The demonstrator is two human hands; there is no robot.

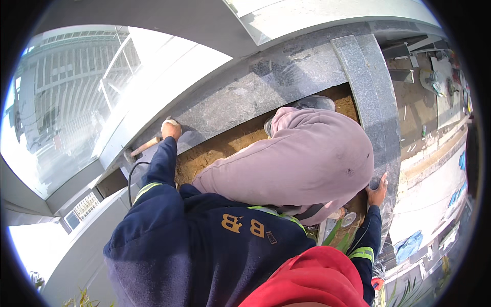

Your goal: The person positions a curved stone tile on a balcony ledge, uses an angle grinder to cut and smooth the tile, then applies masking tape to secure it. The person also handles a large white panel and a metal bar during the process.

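My left hand is closed round the end of a hammer's wooden handle. The dark hammer head is at the left, by the end of the grey stone ledge. On the right, my right hand rests on the inner edge of a curved grey stone slab, fingers stretched along it. A narrower stone strip lies on the slab's far part. My bent leg in dusty pink trousers covers much of the soil gap between the stones.
Brown soil fills the gap, with my shoe in it. A white wall and glass pane stand left. A black cable loops beside my left sleeve. Beyond the slab, lower ground holds scattered debris and a blue cloth. Green leaves grow near my right arm.
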